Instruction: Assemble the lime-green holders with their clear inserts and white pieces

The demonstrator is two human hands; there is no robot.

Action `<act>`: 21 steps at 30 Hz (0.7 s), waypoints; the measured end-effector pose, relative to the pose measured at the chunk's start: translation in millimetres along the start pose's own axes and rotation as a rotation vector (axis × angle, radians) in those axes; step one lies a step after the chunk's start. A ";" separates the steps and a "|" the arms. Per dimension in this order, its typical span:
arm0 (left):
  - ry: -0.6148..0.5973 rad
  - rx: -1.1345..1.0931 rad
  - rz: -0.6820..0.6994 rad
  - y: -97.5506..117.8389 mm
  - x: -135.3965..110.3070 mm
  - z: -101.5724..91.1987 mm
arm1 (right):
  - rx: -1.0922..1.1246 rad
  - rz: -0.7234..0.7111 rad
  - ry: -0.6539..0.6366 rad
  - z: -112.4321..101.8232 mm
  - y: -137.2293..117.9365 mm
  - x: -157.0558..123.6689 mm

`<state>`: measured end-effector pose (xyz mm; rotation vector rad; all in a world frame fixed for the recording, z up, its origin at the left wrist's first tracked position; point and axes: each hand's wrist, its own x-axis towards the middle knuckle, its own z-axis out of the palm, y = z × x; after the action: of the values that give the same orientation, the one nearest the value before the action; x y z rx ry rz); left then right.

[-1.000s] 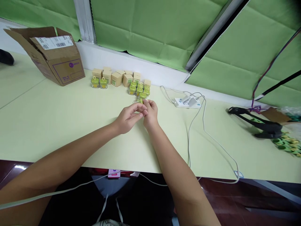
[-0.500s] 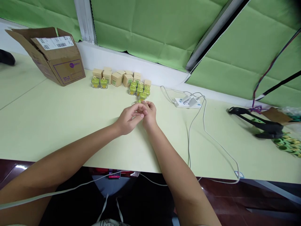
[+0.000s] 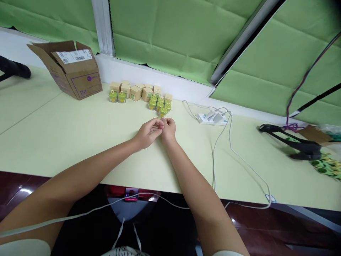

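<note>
My left hand (image 3: 149, 133) and my right hand (image 3: 169, 130) meet over the table (image 3: 128, 124), fingertips together. The left fingers curl inward towards the right hand, thumb bent. My right hand is closed in a pinch, its fingertips partly covered. Whatever lies between them is almost wholly hidden; only a sliver of green shows past the fingers. Just beyond stands a cluster of small clear jars with green lids and loop tops, the nearest jar (image 3: 163, 112) close to my fingertips. Two more green-lidded jars, one of them here (image 3: 122, 97), stand further left.
Several small cardboard boxes (image 3: 135, 93) line the wall behind the jars. A large open carton (image 3: 84, 81) stands back left. To the right lie a white power strip (image 3: 212, 119) with plugs and trailing cables, and a black stand (image 3: 301, 142). A phone (image 3: 131, 195) is below the table edge.
The view has shifted slightly, so the carton and jars appear further right and lower. A small clear and green thing beyond my fingertips is now nearly hidden. My hands keep almost the same pose.
</note>
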<state>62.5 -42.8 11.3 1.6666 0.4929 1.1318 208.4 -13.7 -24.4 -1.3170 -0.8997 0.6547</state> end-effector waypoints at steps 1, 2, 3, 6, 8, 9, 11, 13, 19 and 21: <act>-0.003 -0.004 -0.009 -1.3 -0.4 1.3 | -0.007 0.017 0.032 -0.1 -0.7 0.1; -0.013 -0.013 -0.020 -2.2 -0.7 2.5 | -0.018 0.034 0.058 0.0 -1.7 -0.1; -0.032 -0.026 -0.033 -2.8 -0.6 3.5 | -0.029 0.048 0.072 0.2 -3.0 -0.5; -0.050 -0.051 -0.046 -3.0 1.7 4.1 | -0.062 0.063 0.059 1.9 -7.0 -3.4; 0.002 -0.039 -0.033 -2.8 3.7 2.4 | -0.090 0.055 0.055 3.4 -9.2 -6.0; 0.032 -0.032 -0.030 -2.7 4.4 1.5 | -0.109 0.048 0.060 4.0 -10.1 -7.1; 0.057 -0.023 -0.041 -2.9 4.7 0.6 | -0.140 0.034 0.064 4.4 -12.0 -8.6; 0.049 -0.019 -0.061 -3.1 3.6 2.0 | -0.166 0.036 0.056 3.6 -14.2 -8.9; -0.067 0.015 -0.104 2.4 4.9 1.6 | -0.291 -0.005 0.016 -0.8 -19.4 -10.8; -0.031 0.139 -0.031 3.7 9.5 -9.8 | -0.355 -0.059 -0.063 -0.4 -20.8 -13.4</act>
<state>57.9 -32.1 19.2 1.7875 0.5874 1.0677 200.0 -28.5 -6.4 -1.5836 -1.1388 0.5077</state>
